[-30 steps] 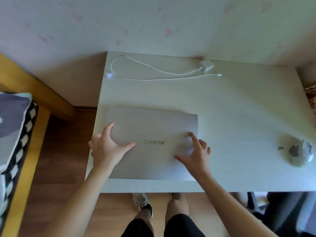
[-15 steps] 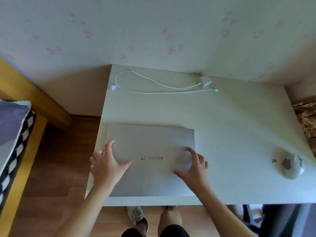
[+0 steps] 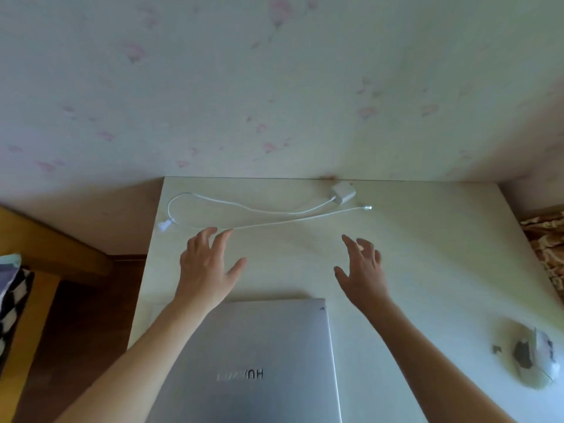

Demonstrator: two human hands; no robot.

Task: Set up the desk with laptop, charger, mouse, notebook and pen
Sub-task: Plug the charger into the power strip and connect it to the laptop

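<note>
Both hands hover empty with fingers spread wide; the left hand (image 3: 205, 267) is nearer the white charger cable (image 3: 274, 222), whose long run lies crosswise just beyond its fingertips (image 3: 227, 233), apparently touching. The right hand (image 3: 363, 270) sits short of the charger brick (image 3: 343, 192), up and ahead; the closed laptop (image 3: 259, 361) lies behind both wrists.

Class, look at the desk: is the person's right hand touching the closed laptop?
Apart. The head view shows the right hand raised with fingers spread, beyond the laptop; bare desk lies between them.
</note>
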